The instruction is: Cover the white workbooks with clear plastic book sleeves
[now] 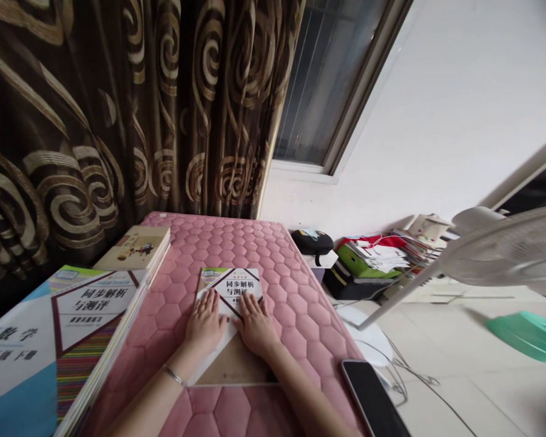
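A workbook (237, 358) with a white, brown-edged diamond label and black Chinese print lies flat on a pink quilted mattress (236, 240). Both hands rest on its cover. My left hand (205, 325) presses on the left half, fingers stretched out; a silver bracelet circles that wrist. On the right half, my right hand (257, 325) lies flat with its fingers a little spread. Parts of the cover are hidden beneath the palms. Neither hand grips anything.
A stack of books (91, 315) stands on the left of the mattress. A phone (373, 397) lies at its right edge. On the floor beyond are a white fan (505, 249), cables, a green basin (528, 335) and piled papers (377, 255). A patterned curtain (164, 109) hangs behind.
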Motion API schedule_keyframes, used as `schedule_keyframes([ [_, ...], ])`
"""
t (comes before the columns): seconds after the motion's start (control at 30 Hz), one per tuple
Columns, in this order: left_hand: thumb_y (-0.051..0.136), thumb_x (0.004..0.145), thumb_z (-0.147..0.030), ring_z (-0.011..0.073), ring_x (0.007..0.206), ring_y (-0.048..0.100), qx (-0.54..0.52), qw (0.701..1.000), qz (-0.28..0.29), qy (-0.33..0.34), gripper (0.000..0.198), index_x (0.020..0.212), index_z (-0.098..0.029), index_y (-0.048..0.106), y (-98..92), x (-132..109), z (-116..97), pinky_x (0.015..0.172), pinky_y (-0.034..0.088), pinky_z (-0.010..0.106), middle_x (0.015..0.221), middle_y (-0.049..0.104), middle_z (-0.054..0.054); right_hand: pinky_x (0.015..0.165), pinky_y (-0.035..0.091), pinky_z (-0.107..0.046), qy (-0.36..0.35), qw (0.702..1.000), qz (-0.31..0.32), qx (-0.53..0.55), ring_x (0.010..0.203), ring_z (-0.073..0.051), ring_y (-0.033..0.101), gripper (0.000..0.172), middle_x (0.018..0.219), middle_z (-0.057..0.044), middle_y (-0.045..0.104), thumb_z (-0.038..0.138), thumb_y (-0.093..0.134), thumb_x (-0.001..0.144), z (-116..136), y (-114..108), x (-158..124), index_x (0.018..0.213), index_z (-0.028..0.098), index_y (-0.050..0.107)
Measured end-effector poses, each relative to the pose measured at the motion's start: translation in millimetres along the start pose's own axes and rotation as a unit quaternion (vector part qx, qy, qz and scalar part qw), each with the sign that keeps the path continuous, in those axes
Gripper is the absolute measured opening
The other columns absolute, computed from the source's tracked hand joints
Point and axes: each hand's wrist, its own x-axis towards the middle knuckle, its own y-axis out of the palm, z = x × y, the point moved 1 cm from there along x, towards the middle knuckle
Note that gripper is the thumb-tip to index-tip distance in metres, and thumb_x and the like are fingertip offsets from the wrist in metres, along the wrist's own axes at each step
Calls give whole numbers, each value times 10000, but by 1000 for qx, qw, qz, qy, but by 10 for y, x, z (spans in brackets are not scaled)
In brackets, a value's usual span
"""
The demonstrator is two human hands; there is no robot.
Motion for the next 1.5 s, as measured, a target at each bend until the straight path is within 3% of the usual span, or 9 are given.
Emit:
schedule_keyframes([
  [0.2, 365, 922, -254, 367, 1438, 324, -21, 996, 35, -80, 557, 1406, 3, 461, -87, 129, -95, 1190, 223, 561, 1516, 378, 271, 1214, 116, -473, 63, 998, 2, -7, 1499, -238, 137, 606, 1603, -123, 174, 403, 237, 1024, -267, 113, -74, 1529, 70, 268],
  [0.4, 419, 928, -296, 266, 1413, 396, -75, 994, 66, 33, 509, 1394, -116, 512, 71, 590, -628, 1170, 325, 428, 1508, 452, 153, 1216, 113, -471, 57, 998, 10, -23, 1497, -238, 139, 571, 1598, -120, 186, 310, 249, 1006, -269, 181, -58, 1518, 61, 301],
  [0.5, 364, 949, -282, 267, 1439, 351, -71, 996, 52, 29, 522, 1432, -113, 467, 95, 735, -540, 1187, 293, 454, 1536, 403, 150, 1217, 121, -469, 56, 998, 3, -25, 1493, -241, 160, 583, 1594, -119, 197, 342, 263, 1007, -278, 189, -53, 1518, 66, 305],
  [0.6, 342, 954, -277, 287, 1443, 338, -55, 998, 32, 1, 539, 1442, -69, 437, 55, 779, -219, 1197, 252, 500, 1530, 400, 185, 1219, 121, -468, 61, 998, -3, -21, 1492, -246, 156, 597, 1597, -114, 184, 369, 262, 1010, -289, 169, -76, 1522, 63, 296],
  [0.8, 353, 944, -264, 282, 1427, 370, -10, 1000, 3, -11, 545, 1418, -17, 458, 86, 778, 102, 1204, 235, 475, 1507, 419, 217, 1206, 147, -521, 92, 996, 15, -15, 1484, -294, 188, 577, 1579, -152, 238, 309, 327, 979, -122, 55, 33, 1505, 71, 353],
  [1.0, 406, 900, -201, 279, 1428, 369, -8, 1000, -8, 6, 547, 1431, -79, 463, 181, 761, 90, 1191, 256, 493, 1527, 395, 196, 1214, 132, -452, -41, 998, 6, 36, 1486, -253, 200, 558, 1585, -122, 267, 339, 288, 1012, -21, 2, 717, 1512, 98, 341],
  [1.2, 385, 927, -238, 286, 1408, 402, -20, 1000, -23, 1, 526, 1414, -64, 484, 131, 798, 95, 1187, 275, 486, 1498, 438, 209, 1204, 102, -488, 88, 996, -6, 16, 1499, -239, 150, 602, 1605, -149, 197, 394, 219, 1022, -526, 60, 944, 1534, 82, 267],
  [1.33, 390, 927, -258, 300, 1402, 410, 3, 1000, -13, -12, 525, 1405, -66, 489, 84, 772, -22, 1171, 291, 508, 1488, 451, 214, 1205, 66, -485, 104, 995, -11, 9, 1503, -234, 131, 612, 1611, -150, 173, 392, 211, 1018, -582, 90, 901, 1541, 75, 241],
  [1.5, 400, 907, -266, 294, 1419, 381, 9, 1000, 2, 22, 558, 1414, -44, 465, 99, 284, -227, 1158, 323, 470, 1527, 389, 214, 1202, 74, -472, 106, 994, -7, 8, 1504, -224, 129, 588, 1615, -128, 177, 372, 224, 1019, -520, 83, 892, 1545, 111, 248],
])
